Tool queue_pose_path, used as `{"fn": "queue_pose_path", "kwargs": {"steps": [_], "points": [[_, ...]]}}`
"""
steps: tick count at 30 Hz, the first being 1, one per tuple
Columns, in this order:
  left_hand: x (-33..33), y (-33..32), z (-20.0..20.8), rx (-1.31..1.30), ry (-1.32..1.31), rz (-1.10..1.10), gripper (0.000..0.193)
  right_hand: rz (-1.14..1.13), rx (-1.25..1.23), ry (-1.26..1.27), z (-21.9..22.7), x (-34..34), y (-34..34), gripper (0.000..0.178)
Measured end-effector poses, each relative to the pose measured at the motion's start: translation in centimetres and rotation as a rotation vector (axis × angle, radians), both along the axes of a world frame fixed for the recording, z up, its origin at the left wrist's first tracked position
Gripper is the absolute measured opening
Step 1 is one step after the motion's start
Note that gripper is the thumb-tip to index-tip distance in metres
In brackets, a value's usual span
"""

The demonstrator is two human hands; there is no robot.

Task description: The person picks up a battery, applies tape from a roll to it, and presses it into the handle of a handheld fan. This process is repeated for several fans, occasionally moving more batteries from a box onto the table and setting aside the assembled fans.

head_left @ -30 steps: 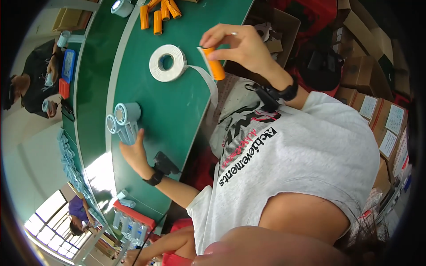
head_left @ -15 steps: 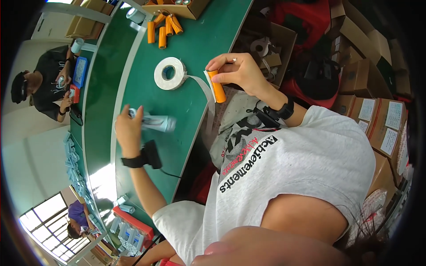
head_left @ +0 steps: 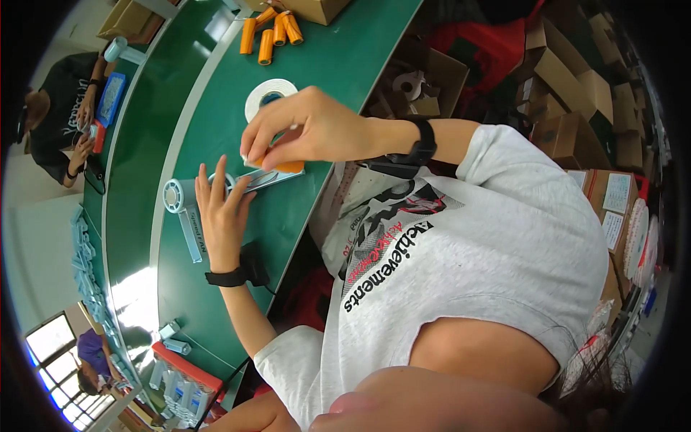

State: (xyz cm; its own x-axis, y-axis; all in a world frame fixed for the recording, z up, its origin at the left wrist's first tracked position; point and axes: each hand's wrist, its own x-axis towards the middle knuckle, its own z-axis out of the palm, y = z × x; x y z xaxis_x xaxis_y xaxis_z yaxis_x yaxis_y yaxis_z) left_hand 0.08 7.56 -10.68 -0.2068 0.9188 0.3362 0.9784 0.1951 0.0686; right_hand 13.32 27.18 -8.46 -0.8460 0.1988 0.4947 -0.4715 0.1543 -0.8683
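While the right hand [head_left: 309, 131] pinches the orange cylinder [head_left: 291, 167] over the light-blue casing [head_left: 276, 181], the left hand [head_left: 222, 216] spreads across the casing's left end (its grip cannot be told); if the casing slides on the green surface [head_left: 284, 219], the cylinder could sit askew.

Green tabletop [head_left: 219, 108] leaves passage between white roll [head_left: 270, 86] and pale strip [head_left: 189, 108], orange cylinders [head_left: 279, 30] obstructing beyond.

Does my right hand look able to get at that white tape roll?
Probably yes: the white tape roll lies close beside your right hand, with nothing visibly between, though that hand seems busy at the orange cylinder.
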Motion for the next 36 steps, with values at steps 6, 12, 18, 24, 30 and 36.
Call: {"fn": "queue_pose_path", "kwargs": {"steps": [6,12,18,24,30,36], "points": [[3.3,1.9,0.1,-0.006,0.061,0.096,0.020,0.200,0.180,-0.023,-3.2,-0.2,0.4,0.015],[3.3,1.6,-1.8,0.379,-0.430,0.076,0.015,0.135,0.479,0.143,-3.9,-0.5,0.2,0.017],[3.8,1.7,-1.9,0.449,-0.455,0.141,0.013,0.000,0.755,0.301,-5.2,-0.7,-0.4,0.021],[4.2,1.4,-2.2,0.476,-0.462,0.159,0.011,0.008,0.929,0.170,-4.8,0.3,0.1,0.034],[4.5,1.3,-1.9,0.462,-0.548,0.212,0.009,0.222,0.862,-0.075,-4.3,-0.2,0.3,0.052],[4.6,1.1,-1.7,0.397,-0.443,0.214,0.005,0.149,0.534,0.131,-5.0,2.0,1.0,0.053]]}}
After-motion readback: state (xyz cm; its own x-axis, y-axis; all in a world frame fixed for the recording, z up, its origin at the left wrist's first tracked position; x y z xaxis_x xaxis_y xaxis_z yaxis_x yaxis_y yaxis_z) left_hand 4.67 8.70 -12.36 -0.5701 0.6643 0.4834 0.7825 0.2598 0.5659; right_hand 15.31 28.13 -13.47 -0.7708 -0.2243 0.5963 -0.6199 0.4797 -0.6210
